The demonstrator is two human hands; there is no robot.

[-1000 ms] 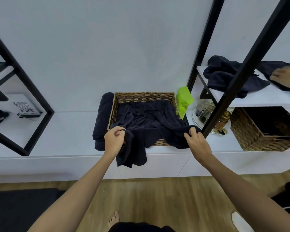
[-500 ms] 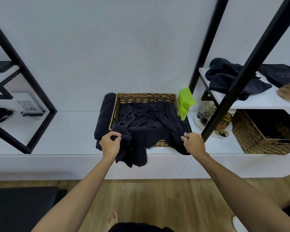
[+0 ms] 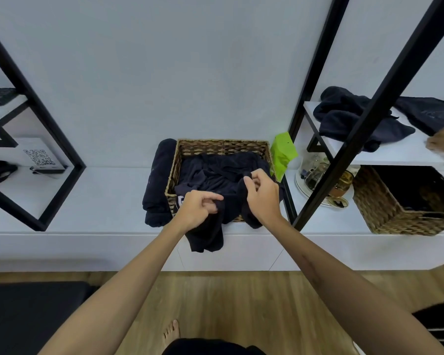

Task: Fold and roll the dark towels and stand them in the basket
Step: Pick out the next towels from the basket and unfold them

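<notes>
Our left hand [image 3: 200, 207] and right hand [image 3: 260, 194] each pinch the dark towel [image 3: 215, 180] lying over the basket [image 3: 223, 147]. We think folding starts; next, lift it out flat.

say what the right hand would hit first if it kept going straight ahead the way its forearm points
Probably the dark towel it is already pinching, then the back wall of the wicker basket beyond. Depth is hard to judge from this head view.
</notes>
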